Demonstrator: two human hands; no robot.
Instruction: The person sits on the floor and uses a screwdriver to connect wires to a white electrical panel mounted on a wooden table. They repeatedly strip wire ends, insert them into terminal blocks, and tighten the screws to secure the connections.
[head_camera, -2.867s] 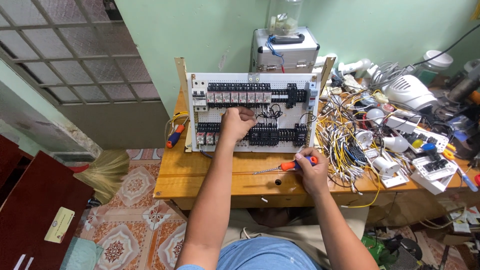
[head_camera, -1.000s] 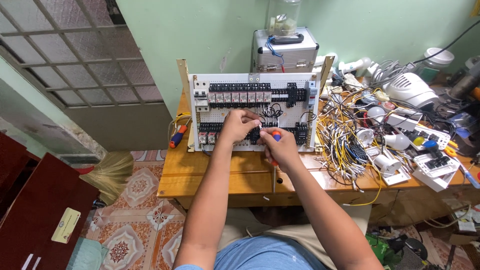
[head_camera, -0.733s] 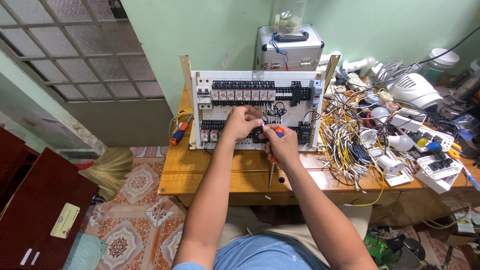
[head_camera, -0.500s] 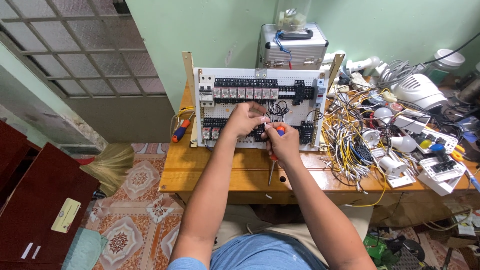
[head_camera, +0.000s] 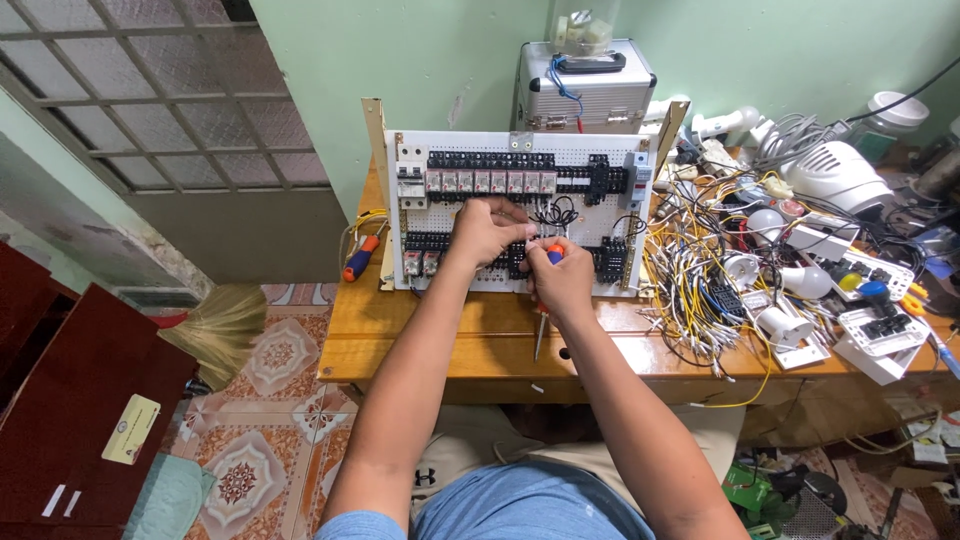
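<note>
We see a white wiring board (head_camera: 520, 210) standing up on a wooden bench (head_camera: 480, 340), and we use it as our marker for where things are. It has rows of small black parts and thin wires on its face.

The left hand (head_camera: 485, 228) is pressed on the lower middle of the board. Its fingers are bent and pinch something small there, but we cannot tell what it is.

The right hand (head_camera: 562, 280) is just beside the left hand, low on the board's front. Its fingers are closed around a screwdriver (head_camera: 545, 300) with an orange and blue handle. The thin metal end sticks out below the hand, down over the bench.

Another screwdriver (head_camera: 360, 258), with a blue and orange handle, lies at the board's left side, by some yellow wires.

To the right of the board is a big messy pile of wires (head_camera: 700, 280), white bulbs and white switch parts. Behind the board stands a silver case (head_camera: 585, 90). A broom (head_camera: 215, 325) lies on the tiled floor, left of the board and lower down.
</note>
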